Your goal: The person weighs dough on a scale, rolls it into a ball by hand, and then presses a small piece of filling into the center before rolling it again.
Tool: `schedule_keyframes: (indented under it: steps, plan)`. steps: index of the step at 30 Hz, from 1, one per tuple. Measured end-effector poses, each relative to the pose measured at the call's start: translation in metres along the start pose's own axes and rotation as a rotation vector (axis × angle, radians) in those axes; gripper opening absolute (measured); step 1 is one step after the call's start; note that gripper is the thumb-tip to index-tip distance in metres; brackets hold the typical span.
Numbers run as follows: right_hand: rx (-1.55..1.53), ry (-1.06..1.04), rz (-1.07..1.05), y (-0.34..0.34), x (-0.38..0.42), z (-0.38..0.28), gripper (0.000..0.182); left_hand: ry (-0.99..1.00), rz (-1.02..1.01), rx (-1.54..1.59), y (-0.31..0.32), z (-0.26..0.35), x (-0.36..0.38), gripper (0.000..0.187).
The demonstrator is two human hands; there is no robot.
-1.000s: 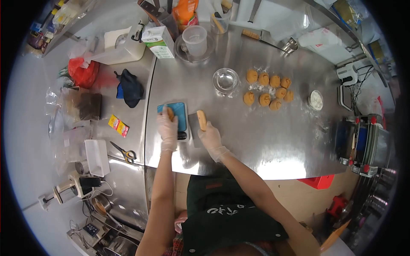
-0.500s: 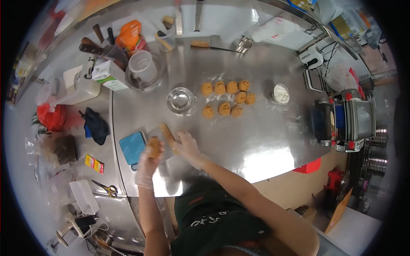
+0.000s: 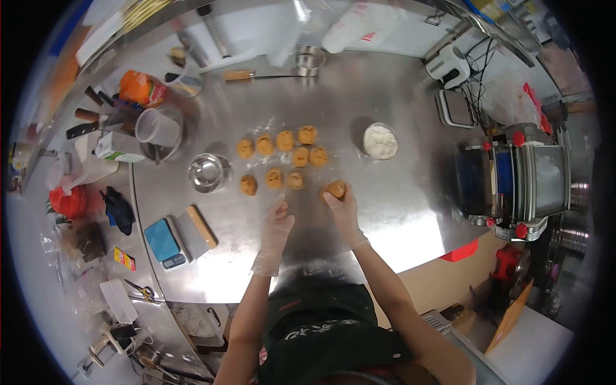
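Observation:
My right hand (image 3: 343, 212), in a clear glove, has its fingers around a brown dough piece (image 3: 335, 188) over the steel table. To its left, my left hand (image 3: 276, 224), also gloved, is raised with nothing visible in it and its fingers partly spread. Several brown dough balls (image 3: 274, 178) sit in rows just beyond my hands, with white flour scattered around them. A bowl of white flour (image 3: 380, 141) is at the right of the rows, and a clear bowl (image 3: 207, 172) at their left.
The blue-topped scale (image 3: 162, 240) and a wooden-handled scraper (image 3: 203, 226) lie at the left of the steel table (image 3: 256, 256). A metal machine (image 3: 513, 183) stands at the right edge. Containers and knives (image 3: 83, 130) are at the back left.
The view has turned rightward. My right hand has left the scraper and now holds the dough piece that was in my left hand. My left hand has moved away from the scale.

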State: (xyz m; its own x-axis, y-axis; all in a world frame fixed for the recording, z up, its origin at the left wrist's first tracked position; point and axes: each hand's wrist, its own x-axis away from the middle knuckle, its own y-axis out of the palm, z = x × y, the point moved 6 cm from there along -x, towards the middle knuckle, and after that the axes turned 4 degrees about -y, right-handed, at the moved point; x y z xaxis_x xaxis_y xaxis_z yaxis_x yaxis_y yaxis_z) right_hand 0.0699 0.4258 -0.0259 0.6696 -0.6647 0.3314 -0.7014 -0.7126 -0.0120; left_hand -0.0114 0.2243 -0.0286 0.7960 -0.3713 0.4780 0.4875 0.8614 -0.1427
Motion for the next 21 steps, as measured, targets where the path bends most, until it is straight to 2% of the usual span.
schedule_keyframes:
  steps: [6,9,12,15,17,21]
  plan:
    - [-0.178,0.118,0.021,-0.048,-0.025,0.005,0.033,-0.085,-0.080,-0.055,0.087,0.029,-0.003,0.054]
    - [-0.092,0.149,-0.219,-0.060,-0.026,0.011,0.031,-0.084,-0.177,0.198,0.139,0.022,-0.024,0.053]
    - [0.296,-0.108,-0.295,-0.081,-0.047,-0.013,0.026,0.007,-0.229,0.198,0.167,-0.018,-0.050,0.053]
    - [0.786,-0.207,-0.062,-0.110,-0.090,-0.073,0.024,-0.422,-0.334,0.502,0.169,-0.001,-0.030,0.053]
    - [1.023,-0.784,0.095,-0.117,-0.119,-0.084,0.025,-0.440,-0.312,0.632,0.166,0.018,-0.018,0.048]
    - [1.296,-0.731,-0.027,-0.111,-0.159,-0.063,0.017,-0.442,-0.216,0.702,0.153,0.010,0.000,0.046]
